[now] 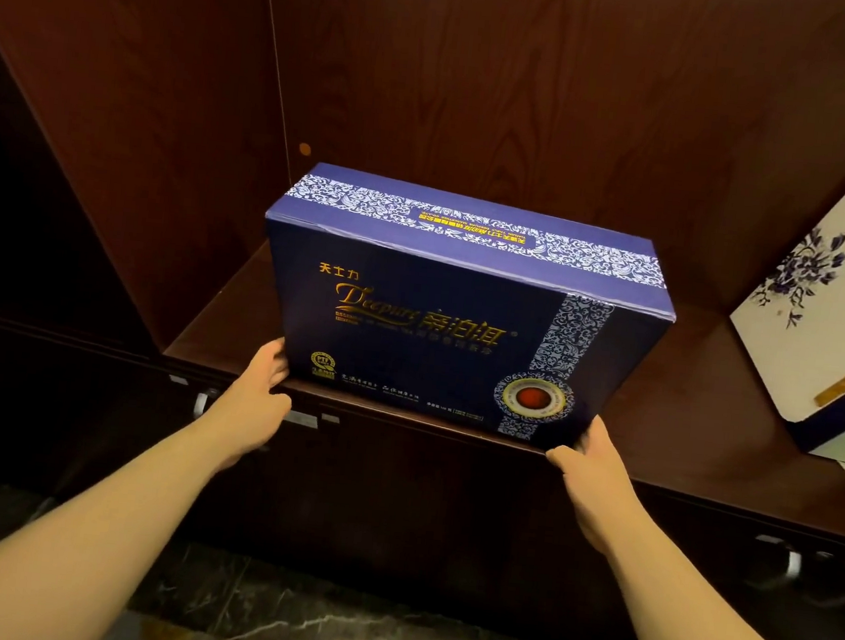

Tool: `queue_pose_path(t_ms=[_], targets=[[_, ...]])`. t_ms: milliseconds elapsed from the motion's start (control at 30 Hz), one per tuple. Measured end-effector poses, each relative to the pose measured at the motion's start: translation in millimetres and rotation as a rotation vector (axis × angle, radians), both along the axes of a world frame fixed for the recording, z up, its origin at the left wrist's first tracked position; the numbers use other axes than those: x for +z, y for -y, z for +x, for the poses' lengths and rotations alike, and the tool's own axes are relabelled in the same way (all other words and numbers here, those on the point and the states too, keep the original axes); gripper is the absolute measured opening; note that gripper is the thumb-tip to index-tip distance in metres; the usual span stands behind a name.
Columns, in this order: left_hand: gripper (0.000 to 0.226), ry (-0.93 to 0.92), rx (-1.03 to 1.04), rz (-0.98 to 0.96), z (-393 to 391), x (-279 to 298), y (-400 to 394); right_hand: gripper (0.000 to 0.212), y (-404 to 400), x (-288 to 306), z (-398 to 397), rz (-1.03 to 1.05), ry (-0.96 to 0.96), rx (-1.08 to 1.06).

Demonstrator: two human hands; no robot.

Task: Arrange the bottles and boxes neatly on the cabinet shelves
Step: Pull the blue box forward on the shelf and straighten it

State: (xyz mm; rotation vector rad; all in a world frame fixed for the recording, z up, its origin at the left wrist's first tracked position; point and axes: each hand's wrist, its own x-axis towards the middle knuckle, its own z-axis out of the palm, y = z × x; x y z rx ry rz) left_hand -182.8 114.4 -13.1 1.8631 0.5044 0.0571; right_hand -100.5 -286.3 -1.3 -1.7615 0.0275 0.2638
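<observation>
A large dark blue box (441, 321) with gold lettering and white floral bands stands upright on the dark wooden cabinet shelf (686, 397), its front face toward me. My left hand (258, 397) grips its lower left corner at the shelf's front edge. Holding the lower right corner is my right hand (596, 476), thumb on the front face. The box's bottom edge sits at the shelf's front lip.
A white box (822, 327) with blue flower print and a gold stripe leans at the right end of the same shelf. A wooden divider panel (177, 167) bounds the shelf on the left. Metal handles (794, 562) show on the doors below. Dark marble floor lies underneath.
</observation>
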Motion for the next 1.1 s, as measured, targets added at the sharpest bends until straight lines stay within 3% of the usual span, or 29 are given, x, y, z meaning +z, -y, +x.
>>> queue_pose_path(t_ms=[900,1000,1100], targets=[[0.099,-0.018,-0.023,-0.075,-9,2,1,0.093,-6,4,-6,-0.036,-0.012,0.04],[0.085,0.101,0.103,-0.144,-9,9,7,0.087,-7,9,-6,0.036,0.019,0.025],[0.056,0.293,0.312,-0.231,-9,36,16,0.062,-9,27,-6,0.267,0.068,-0.125]])
